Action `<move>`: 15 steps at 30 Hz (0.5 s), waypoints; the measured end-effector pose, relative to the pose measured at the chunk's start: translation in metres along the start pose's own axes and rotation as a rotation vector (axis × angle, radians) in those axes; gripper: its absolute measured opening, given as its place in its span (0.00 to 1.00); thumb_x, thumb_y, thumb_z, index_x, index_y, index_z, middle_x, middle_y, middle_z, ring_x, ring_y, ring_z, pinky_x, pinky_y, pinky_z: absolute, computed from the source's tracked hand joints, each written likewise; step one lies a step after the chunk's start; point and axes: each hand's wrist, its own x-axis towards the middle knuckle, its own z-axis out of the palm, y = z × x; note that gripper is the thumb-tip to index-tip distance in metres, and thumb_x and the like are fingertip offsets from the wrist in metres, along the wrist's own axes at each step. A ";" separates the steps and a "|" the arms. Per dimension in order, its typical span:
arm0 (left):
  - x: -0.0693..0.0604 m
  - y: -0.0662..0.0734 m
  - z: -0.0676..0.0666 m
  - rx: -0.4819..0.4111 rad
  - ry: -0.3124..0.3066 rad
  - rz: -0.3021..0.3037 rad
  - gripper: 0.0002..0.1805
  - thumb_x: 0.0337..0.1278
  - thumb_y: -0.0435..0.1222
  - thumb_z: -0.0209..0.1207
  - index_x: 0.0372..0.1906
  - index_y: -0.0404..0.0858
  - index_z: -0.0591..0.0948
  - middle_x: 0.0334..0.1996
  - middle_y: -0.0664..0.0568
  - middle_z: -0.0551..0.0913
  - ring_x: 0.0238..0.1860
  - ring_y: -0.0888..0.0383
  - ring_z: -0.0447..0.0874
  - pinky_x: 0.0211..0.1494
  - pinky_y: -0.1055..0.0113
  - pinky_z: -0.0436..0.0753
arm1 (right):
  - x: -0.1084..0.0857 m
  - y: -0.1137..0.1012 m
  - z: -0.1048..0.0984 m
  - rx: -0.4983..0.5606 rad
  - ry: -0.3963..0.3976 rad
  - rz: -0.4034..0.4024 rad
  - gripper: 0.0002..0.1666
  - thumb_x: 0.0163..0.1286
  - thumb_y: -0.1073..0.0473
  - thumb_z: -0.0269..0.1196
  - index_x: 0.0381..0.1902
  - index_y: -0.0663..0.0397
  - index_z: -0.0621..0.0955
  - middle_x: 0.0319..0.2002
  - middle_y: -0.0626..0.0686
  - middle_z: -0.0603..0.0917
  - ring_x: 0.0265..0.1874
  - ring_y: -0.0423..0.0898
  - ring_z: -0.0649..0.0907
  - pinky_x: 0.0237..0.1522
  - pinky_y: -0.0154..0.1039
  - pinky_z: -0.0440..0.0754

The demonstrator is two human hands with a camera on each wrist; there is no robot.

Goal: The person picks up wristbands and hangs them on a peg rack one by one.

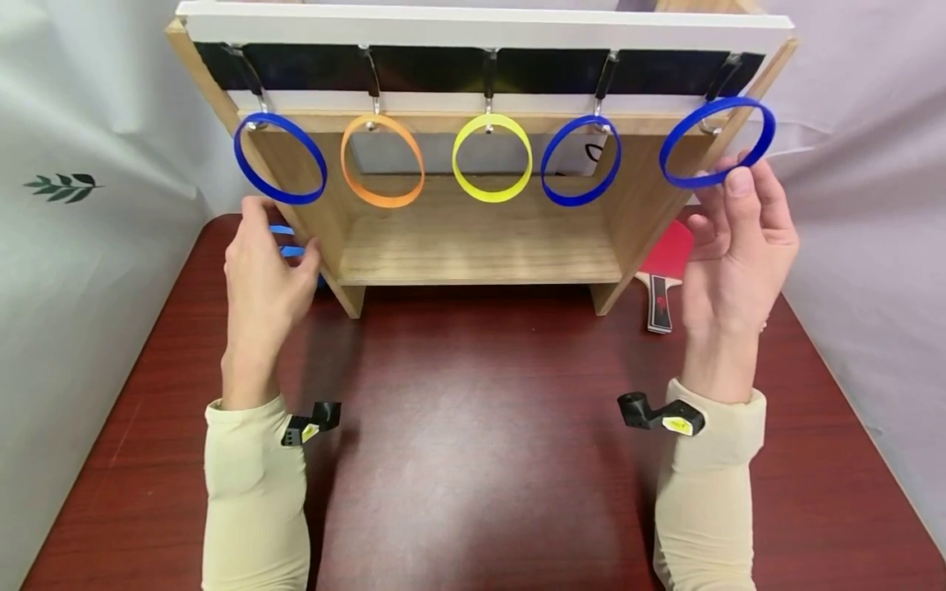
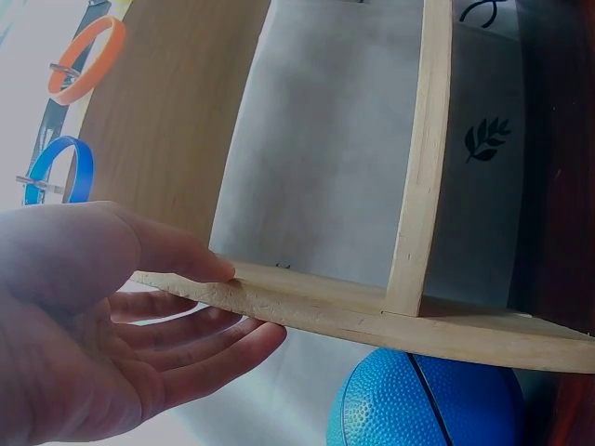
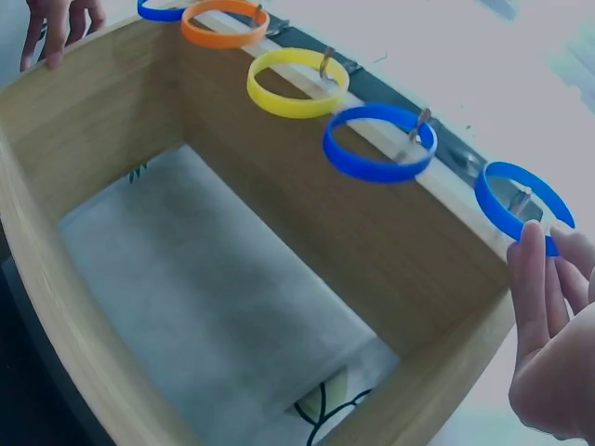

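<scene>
My right hand (image 1: 739,238) pinches the lower edge of a blue wristband (image 1: 769,131) between thumb and fingers. That band hangs round the rightmost metal hook (image 1: 712,127) of a wooden rack (image 1: 480,246). With thumb inside and fingers outside, my left hand (image 1: 269,267) grips the rack's left side board (image 2: 307,311). Along the hook row between the hands hang another blue wristband (image 1: 619,156), a yellow wristband (image 1: 493,197), an orange wristband (image 1: 384,201) and, leftmost, one more blue wristband (image 1: 296,199). Each is on its own hook.
A red table tennis paddle (image 1: 668,250) lies behind the rack's right side. Beyond its left side is a blue ball (image 2: 381,400) with dark seams. The rack stands on a dark red table (image 1: 473,410), with pale cloth (image 1: 96,263) around it.
</scene>
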 end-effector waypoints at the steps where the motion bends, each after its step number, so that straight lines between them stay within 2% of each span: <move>1: 0.000 0.000 0.000 -0.003 0.001 0.001 0.25 0.61 0.37 0.59 0.60 0.34 0.67 0.50 0.43 0.78 0.46 0.51 0.82 0.43 0.63 0.79 | 0.001 0.000 -0.002 -0.009 -0.004 0.004 0.21 0.63 0.76 0.63 0.54 0.76 0.77 0.43 0.69 0.81 0.36 0.61 0.85 0.26 0.40 0.84; 9: 0.001 0.000 0.000 -0.010 0.001 -0.001 0.25 0.61 0.37 0.59 0.60 0.34 0.67 0.50 0.44 0.78 0.46 0.50 0.82 0.43 0.59 0.79 | 0.008 -0.002 -0.010 -0.019 -0.020 0.052 0.23 0.61 0.77 0.64 0.56 0.76 0.76 0.43 0.69 0.82 0.35 0.61 0.85 0.27 0.42 0.85; 15: 0.000 -0.001 0.000 -0.011 0.000 0.000 0.25 0.61 0.37 0.60 0.61 0.34 0.67 0.50 0.44 0.79 0.46 0.51 0.82 0.41 0.64 0.78 | 0.007 0.000 -0.011 -0.045 -0.046 0.050 0.23 0.61 0.77 0.65 0.55 0.76 0.76 0.42 0.69 0.82 0.34 0.60 0.85 0.26 0.41 0.85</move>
